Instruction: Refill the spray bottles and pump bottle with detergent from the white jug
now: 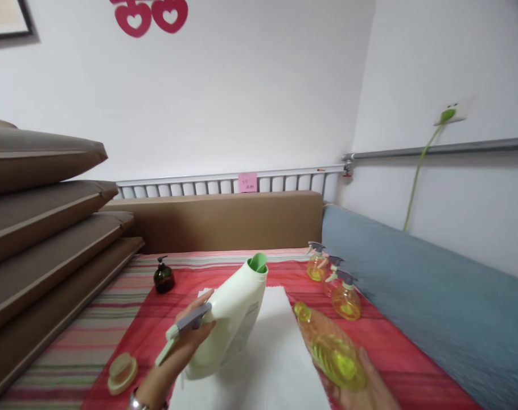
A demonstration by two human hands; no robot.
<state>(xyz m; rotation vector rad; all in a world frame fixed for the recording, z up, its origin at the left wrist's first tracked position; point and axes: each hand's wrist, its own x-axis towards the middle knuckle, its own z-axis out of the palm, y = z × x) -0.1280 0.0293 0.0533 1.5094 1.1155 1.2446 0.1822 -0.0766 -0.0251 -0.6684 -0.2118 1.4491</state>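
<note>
My left hand [193, 333] is closed around the handle side of a large pale green detergent bottle [233, 324]. The bottle leans right, and a green pouring spout [258, 262] shows in its uncapped mouth. A grey and pale green trigger spray head [186, 323] is also held against the fingers of that hand. To the right, my right hand [365, 381] grips the lower part of a clear bottle [327, 347] with yellow liquid inside. That bottle is tilted, its neck pointing up and left toward the detergent bottle without touching it. Some right-hand fingers are hidden behind it.
White cloth [280, 364] lies on a red sheet [382, 347]. A round pale cap [122, 373] is at left, a dark pump bottle [164, 278] behind it. Spray bottles [346, 300] stand at right. Stacked cushions [41, 228] and a blue padded side [412, 273] border the surface.
</note>
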